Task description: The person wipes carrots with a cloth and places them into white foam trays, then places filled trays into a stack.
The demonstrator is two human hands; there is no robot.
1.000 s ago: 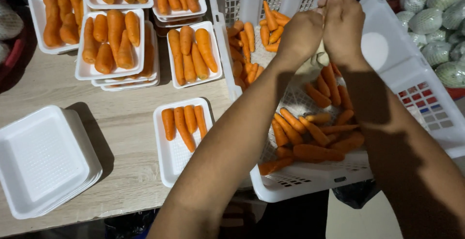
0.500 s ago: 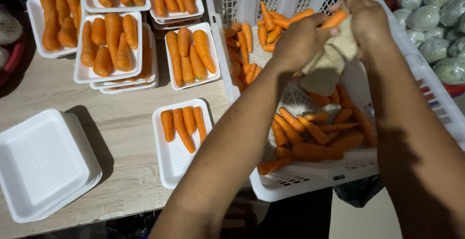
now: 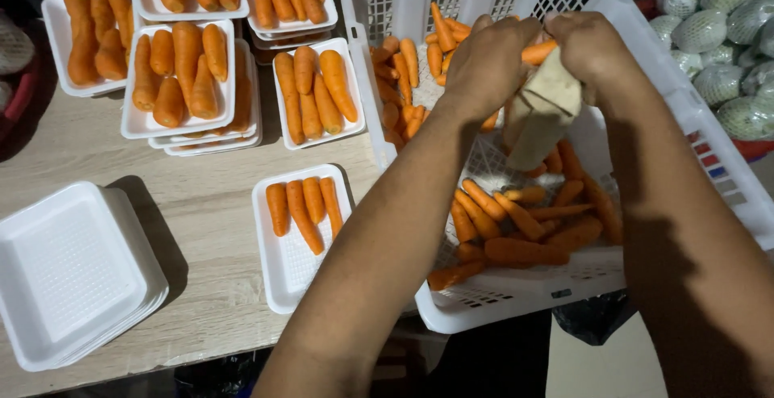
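Both hands [image 3: 536, 59] w/ carrot [image 3: 538, 51], mid-crate [image 3: 685, 116]

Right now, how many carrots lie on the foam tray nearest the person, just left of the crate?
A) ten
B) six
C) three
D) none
C: the tray holds three carrots side by side at its far end, the rest of it bare.

Both hands [image 3: 536, 55] raised, fingers closed
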